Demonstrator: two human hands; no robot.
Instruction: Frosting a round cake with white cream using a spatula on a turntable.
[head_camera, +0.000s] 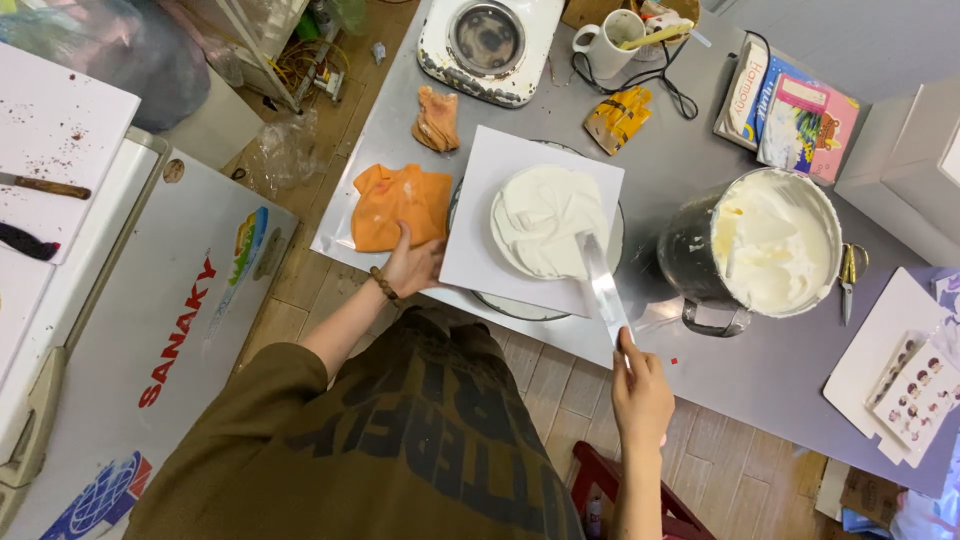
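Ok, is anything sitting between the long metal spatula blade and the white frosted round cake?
Nothing visible does. The long metal spatula, held by the right hand, already rests its tip on the white frosted round cake.

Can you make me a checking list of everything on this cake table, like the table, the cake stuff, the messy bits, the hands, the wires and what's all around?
Surface: grey metal table, bare patches between the things.
Job's things: white frosted cake on a white square board; long spatula touching the cake's edge; metal bowl of cream.
Clutter: orange cloth, smaller crumpled cloth, yellow packet, mug, scissors, colourful boxes.
Hands: left hand rests on the orange cloth; right hand holds the spatula handle.
Cables: black cable near the mug.
Surroundings: wooden floor, white chest freezer, knife.
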